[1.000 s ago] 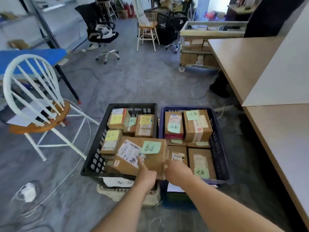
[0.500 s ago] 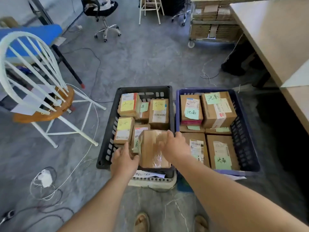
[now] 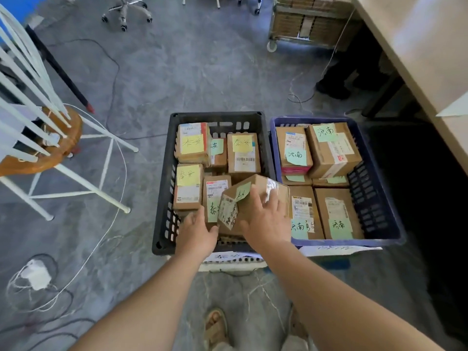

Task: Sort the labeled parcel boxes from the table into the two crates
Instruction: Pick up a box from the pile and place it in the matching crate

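Parcel box (image 3: 255, 198) tilted, long axis lower-left to upper-right, in black crate (image 3: 217, 115) atop labelled boxes. Blue crate (image 3: 377, 198), right: green-noted boxes. Right hand (image 3: 266, 221) grasps parcel box, fingers splayed; left hand (image 3: 197, 233) grip unclear.

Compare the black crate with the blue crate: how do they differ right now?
Boxes in the black crate carry mostly yellow notes, a few green; those in the blue crate carry only green. The left hand and the right hand are in the black crate, neither in the blue crate. One box in the black crate sits tilted under the right hand; the blue crate's lie flat. Both stand side by side.
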